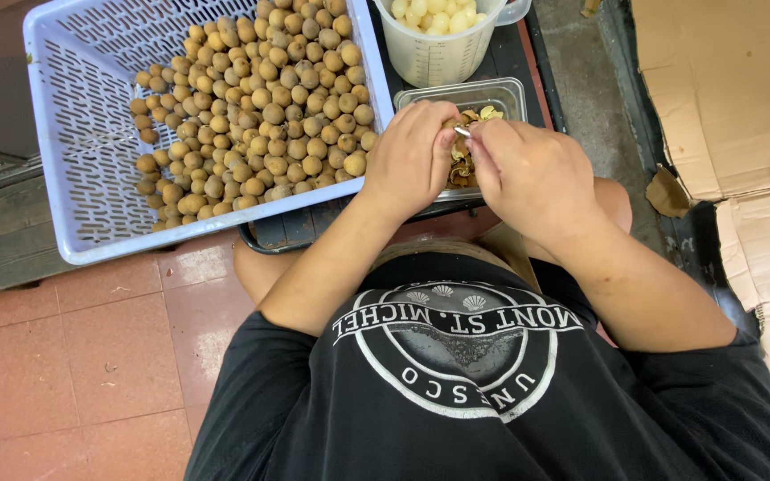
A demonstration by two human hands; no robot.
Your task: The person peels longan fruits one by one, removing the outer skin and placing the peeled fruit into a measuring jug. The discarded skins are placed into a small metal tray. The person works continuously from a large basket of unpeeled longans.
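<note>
Head view showed both hands meeting over a clear plastic tray (501, 89) of brown peel scraps. The left hand (412, 160) was curled shut around a small round fruit, mostly hidden. The right hand (532, 174) pinched a thin metal tool (462, 132) against it. A perforated lilac basket (82, 134) of rough tan longans (260, 116) crowded the left edge; a ribbed measuring cup (438, 53) of pale peeled flesh stood just beyond. Red floor tiles (91, 356) lay open to the left.
</note>
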